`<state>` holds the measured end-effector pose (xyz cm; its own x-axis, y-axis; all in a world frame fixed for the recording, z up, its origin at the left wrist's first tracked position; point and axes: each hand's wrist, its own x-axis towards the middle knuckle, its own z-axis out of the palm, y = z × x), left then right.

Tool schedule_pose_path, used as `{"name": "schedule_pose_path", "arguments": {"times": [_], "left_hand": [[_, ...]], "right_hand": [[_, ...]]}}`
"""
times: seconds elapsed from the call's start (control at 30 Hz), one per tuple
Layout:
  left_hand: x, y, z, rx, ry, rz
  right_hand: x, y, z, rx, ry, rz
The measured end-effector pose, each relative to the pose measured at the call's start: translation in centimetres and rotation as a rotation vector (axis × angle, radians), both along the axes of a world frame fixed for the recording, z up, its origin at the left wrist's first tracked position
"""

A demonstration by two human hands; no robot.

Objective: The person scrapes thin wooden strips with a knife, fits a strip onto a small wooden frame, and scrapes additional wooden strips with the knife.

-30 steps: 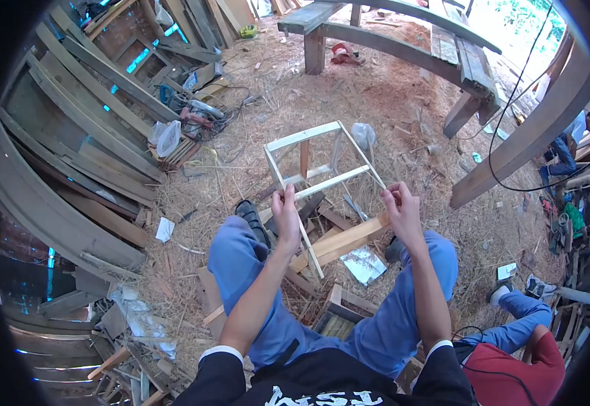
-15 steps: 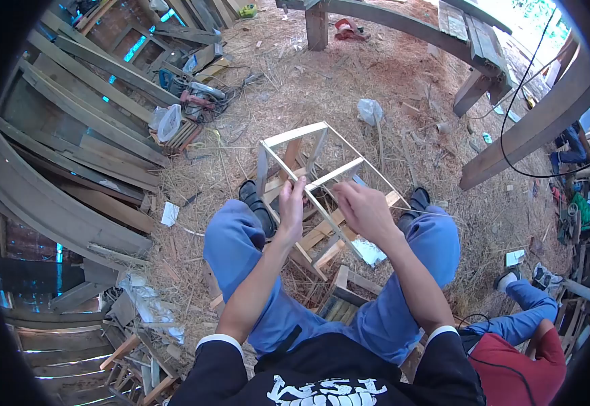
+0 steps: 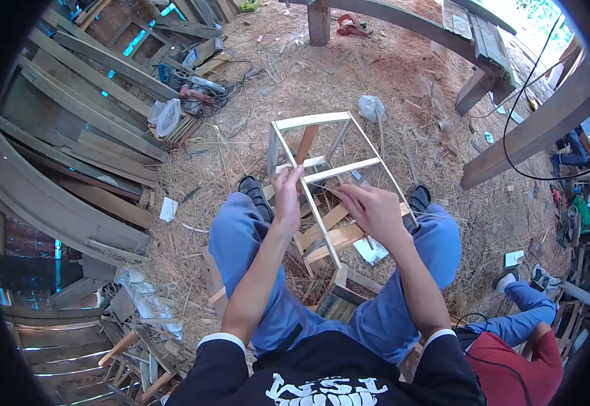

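A light wooden frame (image 3: 343,169) with a crossbar and legs stands tilted between my knees. My left hand (image 3: 287,200) is closed on its left rail, near where the crossbar joins. Just right of that joint, my right hand (image 3: 370,211) is pinched, with the fingertips near a thin strip; what they hold is too small to make out. Under the frame lie wooden boards (image 3: 343,238) and a white sheet (image 3: 370,252). A wooden box (image 3: 341,303) sits close in front of my lap.
Planks (image 3: 64,183) lean along the left. Power tools (image 3: 200,95) with cables lie at the upper left. A workbench (image 3: 403,26) stands ahead, and a slanted beam (image 3: 525,139) rises at the right. A person in a red shirt (image 3: 511,369) sits at the lower right.
The frame has been turned and shifted between my knees. My right hand has moved from its right side to beside the left rail, and my left hand is slightly higher than before.
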<state>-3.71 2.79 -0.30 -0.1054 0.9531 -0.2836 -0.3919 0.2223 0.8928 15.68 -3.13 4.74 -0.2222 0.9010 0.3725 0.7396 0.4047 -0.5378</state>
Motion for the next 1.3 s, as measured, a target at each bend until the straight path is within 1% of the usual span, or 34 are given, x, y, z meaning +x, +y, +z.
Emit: {"name": "schedule_pose_path", "arguments": {"times": [0.13, 0.37, 0.47, 0.53, 0.63, 0.73, 0.87, 1.03, 1.3], "left_hand": [[0.6, -0.2, -0.1, 0.041, -0.013, -0.028], [0.9, -0.2, 0.4, 0.029, 0.072, -0.023], [0.6, 0.1, -0.4, 0.032, 0.067, -0.013], [1.0, -0.2, 0.8, 0.029, 0.051, -0.005], [1.0, -0.2, 0.6, 0.031, 0.033, -0.025], [1.3, -0.4, 0.5, 0.040, 0.057, -0.035], [1.2, -0.7, 0.2, 0.008, 0.044, -0.071], [1.3, -0.6, 0.2, 0.034, 0.049, -0.025], [1.2, -0.6, 0.4, 0.046, 0.034, -0.018]], "right_hand": [[0.4, -0.1, -0.8, -0.015, 0.001, 0.024], [0.5, -0.2, -0.7, -0.015, -0.039, 0.005], [0.8, -0.2, -0.8, -0.007, -0.046, -0.010], [1.1, 0.0, -0.9, 0.012, -0.035, -0.027], [1.5, -0.2, -0.6, -0.084, -0.057, -0.013], [1.4, -0.3, -0.5, -0.083, 0.007, -0.017], [1.2, -0.4, -1.0, -0.078, -0.002, -0.002], [1.3, -0.4, -0.6, -0.088, 0.002, -0.004], [1.3, -0.5, -0.6, -0.099, -0.009, -0.031]]}}
